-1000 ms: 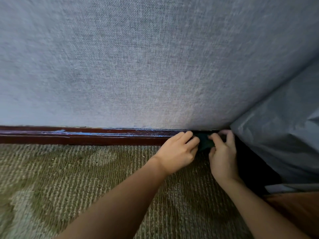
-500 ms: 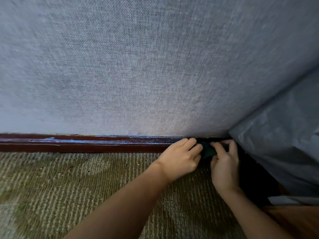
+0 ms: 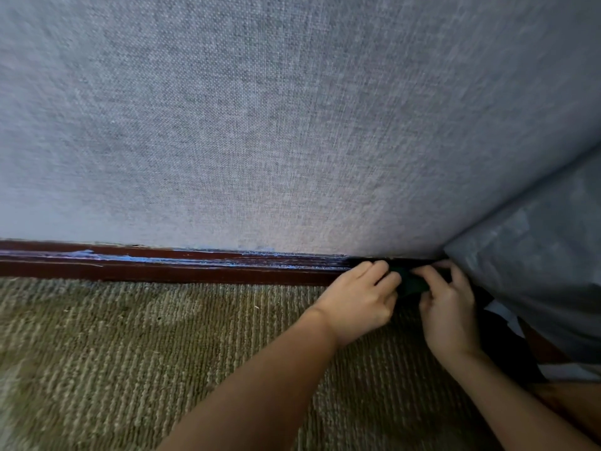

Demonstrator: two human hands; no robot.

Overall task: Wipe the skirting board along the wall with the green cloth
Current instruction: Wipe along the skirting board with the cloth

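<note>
At the carpet's (image 3: pixel 130 353) far edge, towards the right end of the skirting board (image 3: pixel 162 266): green cloth (image 3: pixel 410 283) bunched against the board, between my hands. Risk: wadded this small, it may skip the board's upper groove, or catch on the grey cover (image 3: pixel 536 271) just beside it. Left hand (image 3: pixel 361 301), fingers curled, pinches the cloth's left side; right hand (image 3: pixel 447 307) pinches its right.

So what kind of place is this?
Likely a room indoors, at floor level: ribbed carpet, a dark skirting board and a grey textured wall. The left hand and right hand hold a cloth.
</note>
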